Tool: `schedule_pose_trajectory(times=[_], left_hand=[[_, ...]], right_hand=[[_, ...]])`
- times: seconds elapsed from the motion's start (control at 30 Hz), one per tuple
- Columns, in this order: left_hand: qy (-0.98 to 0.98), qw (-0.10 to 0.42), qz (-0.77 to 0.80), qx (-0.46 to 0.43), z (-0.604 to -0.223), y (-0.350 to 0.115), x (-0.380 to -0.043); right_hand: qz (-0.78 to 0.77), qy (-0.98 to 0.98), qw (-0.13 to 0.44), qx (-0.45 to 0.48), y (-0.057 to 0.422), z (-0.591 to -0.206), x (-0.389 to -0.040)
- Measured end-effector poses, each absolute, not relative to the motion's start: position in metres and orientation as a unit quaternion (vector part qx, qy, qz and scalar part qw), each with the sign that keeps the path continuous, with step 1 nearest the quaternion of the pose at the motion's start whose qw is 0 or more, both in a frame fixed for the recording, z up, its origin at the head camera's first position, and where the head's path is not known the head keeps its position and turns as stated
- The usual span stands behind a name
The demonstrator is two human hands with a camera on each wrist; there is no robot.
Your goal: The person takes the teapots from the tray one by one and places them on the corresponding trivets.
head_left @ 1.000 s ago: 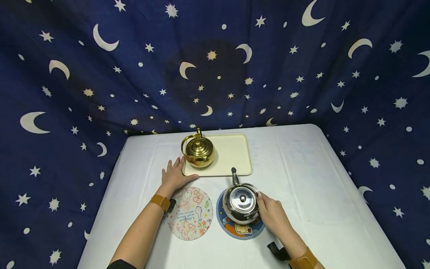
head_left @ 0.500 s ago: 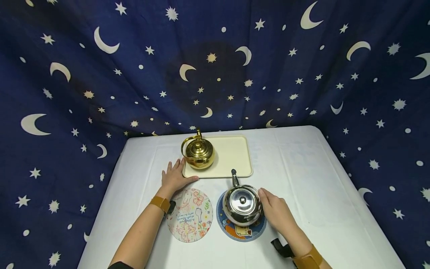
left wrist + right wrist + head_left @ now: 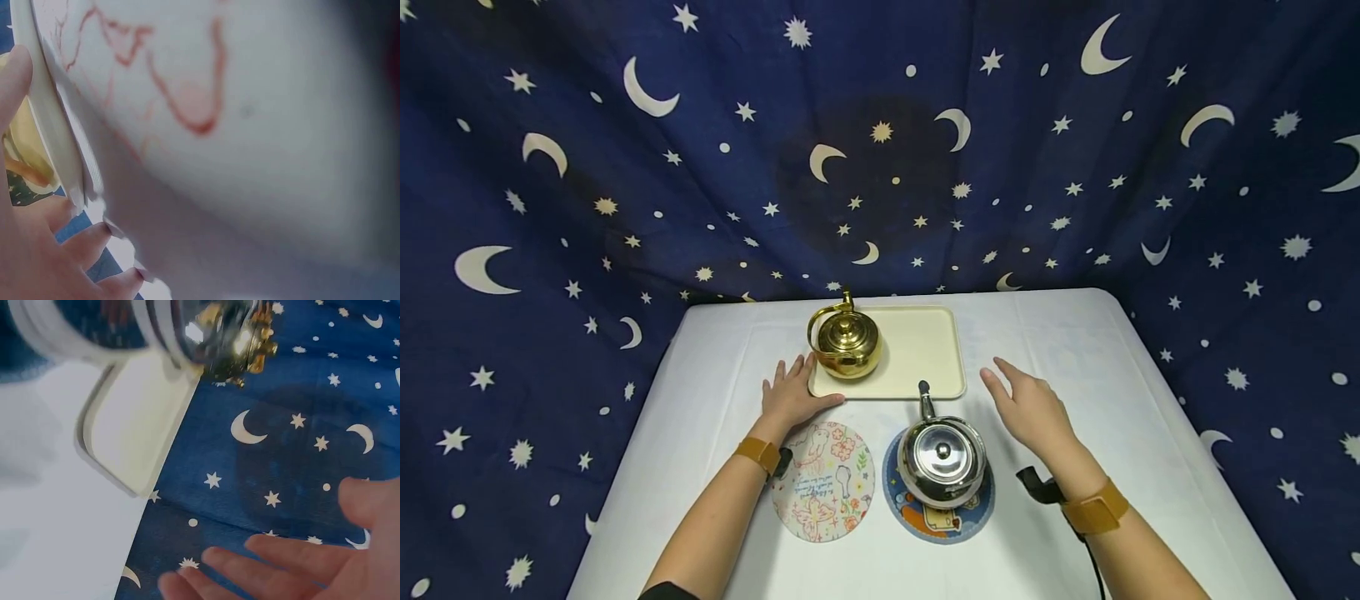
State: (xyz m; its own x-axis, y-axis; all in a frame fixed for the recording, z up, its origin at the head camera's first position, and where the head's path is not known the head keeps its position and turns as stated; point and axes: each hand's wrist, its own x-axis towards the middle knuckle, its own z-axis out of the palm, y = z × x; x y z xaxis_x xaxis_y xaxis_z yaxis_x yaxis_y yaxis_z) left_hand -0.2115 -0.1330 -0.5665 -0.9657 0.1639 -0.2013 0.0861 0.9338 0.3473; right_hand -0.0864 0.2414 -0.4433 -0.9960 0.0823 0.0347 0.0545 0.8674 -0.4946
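Note:
A silver teapot point(image 3: 942, 462) stands on a round blue patterned mat point(image 3: 901, 500), its spout pointing away from me. My right hand point(image 3: 1033, 412) is in the air to the right of it and apart from it, fingers extended and holding nothing. At the back, a gold teapot point(image 3: 848, 342) sits on the left part of a cream tray point(image 3: 921, 354). My left hand point(image 3: 792, 396) is spread at the tray's front left corner, with the thumb along the front edge. In the left wrist view its thumb point(image 3: 15, 78) touches the tray rim.
A round white mat with pink drawings point(image 3: 824, 492) lies left of the blue one, partly under my left wrist. A white cloth point(image 3: 1075, 350) covers the table. Behind it hangs a dark blue curtain point(image 3: 737, 183) with moons and stars.
My right hand has let go of the silver teapot and moved away, forward and to the right. The silver teapot stays on the blue mat. My left hand keeps its place at the tray.

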Motion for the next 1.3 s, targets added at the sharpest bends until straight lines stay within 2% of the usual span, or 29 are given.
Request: schedule_pose_trajectory(times=[0.23,0.57,0.87,1.3], left_hand=[[0.977,0.107,0.175,0.065,-0.565,-0.133,-0.212],[0.976,0.098,0.182,0.067,-0.567,-0.135,-0.209],[0.977,0.100,0.177,0.066,-0.568,-0.135,-0.208],[0.978,0.103,0.168,0.066,-0.570,-0.134,-0.211]], right_hand=[[0.256,-0.966,0.025,-0.021,0.250,-0.458,-0.130],[0.267,-0.962,-0.047,0.024,0.263,-0.526,-0.176],[0.237,-0.965,-0.100,0.054,0.253,-0.552,-0.182],[0.207,-0.971,-0.106,0.063,0.251,-0.561,-0.180]])
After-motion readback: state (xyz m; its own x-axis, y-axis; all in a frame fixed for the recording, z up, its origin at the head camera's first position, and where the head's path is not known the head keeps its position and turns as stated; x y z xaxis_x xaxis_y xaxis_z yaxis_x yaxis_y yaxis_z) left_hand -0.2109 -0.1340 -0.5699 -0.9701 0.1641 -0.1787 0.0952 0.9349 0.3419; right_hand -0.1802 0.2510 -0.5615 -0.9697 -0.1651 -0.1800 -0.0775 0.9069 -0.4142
